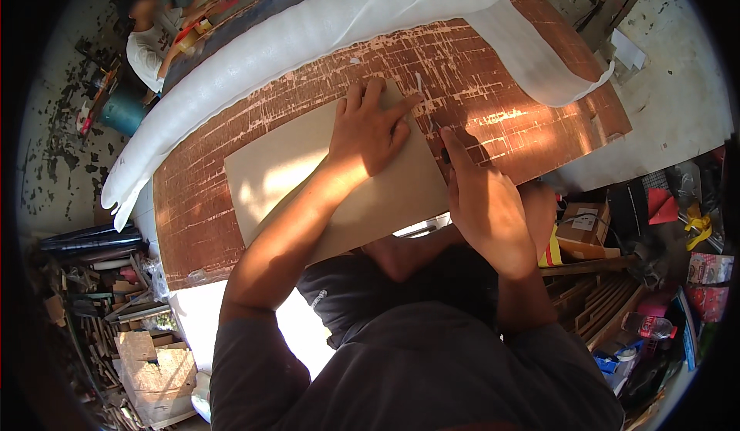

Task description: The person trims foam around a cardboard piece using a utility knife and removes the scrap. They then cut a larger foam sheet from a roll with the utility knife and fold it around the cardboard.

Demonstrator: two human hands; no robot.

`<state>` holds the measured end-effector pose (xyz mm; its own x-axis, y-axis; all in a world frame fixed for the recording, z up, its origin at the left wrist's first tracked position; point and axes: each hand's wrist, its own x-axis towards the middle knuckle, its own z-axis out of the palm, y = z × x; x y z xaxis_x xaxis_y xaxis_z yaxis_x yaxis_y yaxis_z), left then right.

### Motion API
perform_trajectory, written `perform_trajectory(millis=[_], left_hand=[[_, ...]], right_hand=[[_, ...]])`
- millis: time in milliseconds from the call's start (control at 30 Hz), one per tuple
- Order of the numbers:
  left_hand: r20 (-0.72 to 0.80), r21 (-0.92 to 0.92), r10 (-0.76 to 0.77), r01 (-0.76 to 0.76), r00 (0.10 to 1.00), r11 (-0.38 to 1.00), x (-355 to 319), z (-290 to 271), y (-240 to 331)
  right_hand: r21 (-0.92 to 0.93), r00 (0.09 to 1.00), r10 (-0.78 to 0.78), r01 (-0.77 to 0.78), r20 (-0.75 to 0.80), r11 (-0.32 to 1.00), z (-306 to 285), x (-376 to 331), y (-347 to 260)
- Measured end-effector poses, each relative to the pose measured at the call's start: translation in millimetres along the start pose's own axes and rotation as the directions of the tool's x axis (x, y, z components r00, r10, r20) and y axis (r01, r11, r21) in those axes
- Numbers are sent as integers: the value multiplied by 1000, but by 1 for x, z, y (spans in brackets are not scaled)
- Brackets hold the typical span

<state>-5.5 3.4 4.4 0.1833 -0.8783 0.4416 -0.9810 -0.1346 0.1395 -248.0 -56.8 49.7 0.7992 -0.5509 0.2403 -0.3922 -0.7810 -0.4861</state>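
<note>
A tan cardboard sheet (301,169) lies on a scratched reddish-brown worktable (501,92). My left hand (370,127) presses flat on the sheet near its far right corner, fingers spread. My right hand (482,204) is closed around a thin cutting tool (441,142) with a dark handle, held along the sheet's right edge. The tool's tip is partly hidden by my fingers.
A long white foam sheet (308,30) drapes along the table's far side and over its right end. Another person (150,38) crouches at the far left. Scrap wood (146,362) piles at lower left; boxes (582,227), bottles and clutter sit at right.
</note>
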Motion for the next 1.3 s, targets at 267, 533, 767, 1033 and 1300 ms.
perform_trajectory(millis=[267, 533, 767, 1033, 1300], left_hand=[[12, -2, -15, 15, 1000, 1000, 0, 0, 0], [9, 5, -22, 22, 1000, 1000, 0, 0, 2], [-65, 5, 4, -4, 998, 1000, -1, 5, 0], [-19, -20, -28, 28, 999, 999, -4, 6, -2], [-20, -29, -31, 30, 999, 999, -5, 6, 0]], right_hand=[[30, 995, 15, -18, 100, 999, -3, -10, -2], [-37, 995, -90, 92, 46, 995, -8, -16, -3], [5, 999, 50, -50, 0, 999, -29, -18, 7], [130, 918, 226, -194, -327, 972, -37, -14, 52], [96, 914, 115, -84, -388, 992, -22, 5, 101]])
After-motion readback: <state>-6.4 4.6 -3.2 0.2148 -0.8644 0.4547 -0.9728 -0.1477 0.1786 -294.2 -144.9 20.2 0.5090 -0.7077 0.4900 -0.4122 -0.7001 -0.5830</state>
